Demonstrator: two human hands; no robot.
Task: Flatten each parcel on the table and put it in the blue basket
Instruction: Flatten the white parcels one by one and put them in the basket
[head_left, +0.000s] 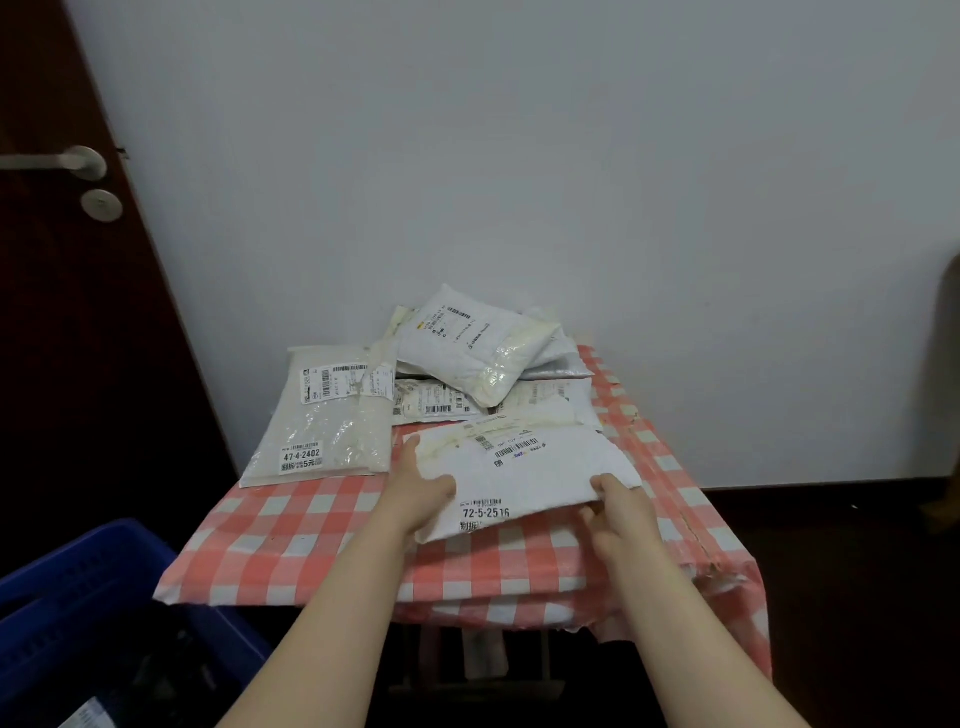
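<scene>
The tabletop (291, 525) wears red-and-white checks. The parcels (540, 467) are white with black barcodes. The basket (78, 587) is blue.

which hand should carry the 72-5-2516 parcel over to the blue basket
Left, probably. The left hand grips the parcel by its left edge, and the blue basket sits low on that same side. The right hand holds the opposite edge and would have to cross over.
</scene>
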